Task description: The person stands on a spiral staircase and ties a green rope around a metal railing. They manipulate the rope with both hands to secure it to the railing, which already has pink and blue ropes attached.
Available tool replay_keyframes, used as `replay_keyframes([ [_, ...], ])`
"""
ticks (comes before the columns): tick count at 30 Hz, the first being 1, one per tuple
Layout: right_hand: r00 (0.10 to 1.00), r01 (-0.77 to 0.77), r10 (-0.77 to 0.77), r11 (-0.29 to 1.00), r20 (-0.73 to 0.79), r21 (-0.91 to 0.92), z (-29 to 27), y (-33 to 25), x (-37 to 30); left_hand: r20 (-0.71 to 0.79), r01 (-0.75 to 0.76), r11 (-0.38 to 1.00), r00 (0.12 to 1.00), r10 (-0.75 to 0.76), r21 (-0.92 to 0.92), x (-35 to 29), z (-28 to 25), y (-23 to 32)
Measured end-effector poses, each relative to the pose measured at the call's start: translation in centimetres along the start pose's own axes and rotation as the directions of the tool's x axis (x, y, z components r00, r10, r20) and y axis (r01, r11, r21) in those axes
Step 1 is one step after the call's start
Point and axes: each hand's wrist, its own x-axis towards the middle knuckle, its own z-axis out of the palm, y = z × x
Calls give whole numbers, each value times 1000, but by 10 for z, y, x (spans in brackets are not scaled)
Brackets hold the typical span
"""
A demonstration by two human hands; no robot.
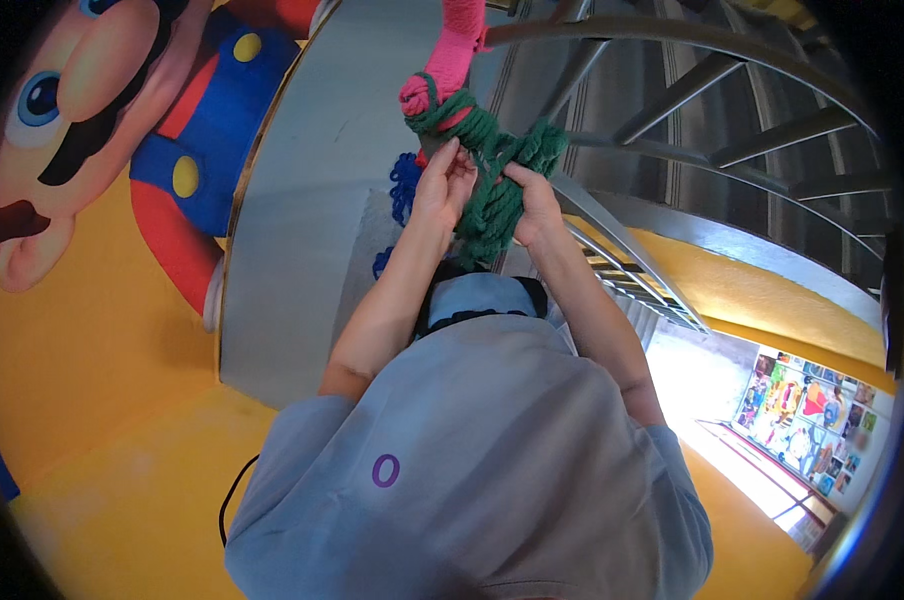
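Observation:
Both my hands are at a thick bundle of green yarn (492, 215) beside the stair railing. The fingers of my right hand (537, 205) are closed round the bundle's right side, thumb on top. My left hand (445, 188) is curled at its left, fingertips pinched against the strands; exactly what lies between them is partly hidden. Just above, turns of green yarn wrap the lower end of a rail covered in bright pink yarn (460, 45). A coil of pink shows at that end. Blue yarn (404, 188) hangs left of my left hand.
A curved metal railing (662, 35) with slanted bars runs along dark striped steps (672, 95) at the upper right. On the left, a large cartoon figure (187, 170) covers the yellow wall beside a grey surface (292, 200). A bright opening (702, 375) shows at lower right.

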Motion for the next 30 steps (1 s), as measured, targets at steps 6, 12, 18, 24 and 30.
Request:
replay_keyframes([
  [6,1000,-18,18,1000,12,-7,-6,0,2,-5,-28,998,1000,28,49,3,1,-2],
  [12,999,-34,33,999,-25,-15,5,-5,-6,-16,-2,996,1000,4,91,-5,8,-2],
  [18,999,-27,27,999,23,-19,17,-3,-13,-78,11,983,997,3,183,-4,11,4],
  [24,996,-87,87,996,28,12,28,2,-16,-98,-75,899,987,129,431,-23,46,4],
  [30,997,-79,79,997,23,18,23,1,-13,19,-189,905,980,196,382,-16,27,0],
])
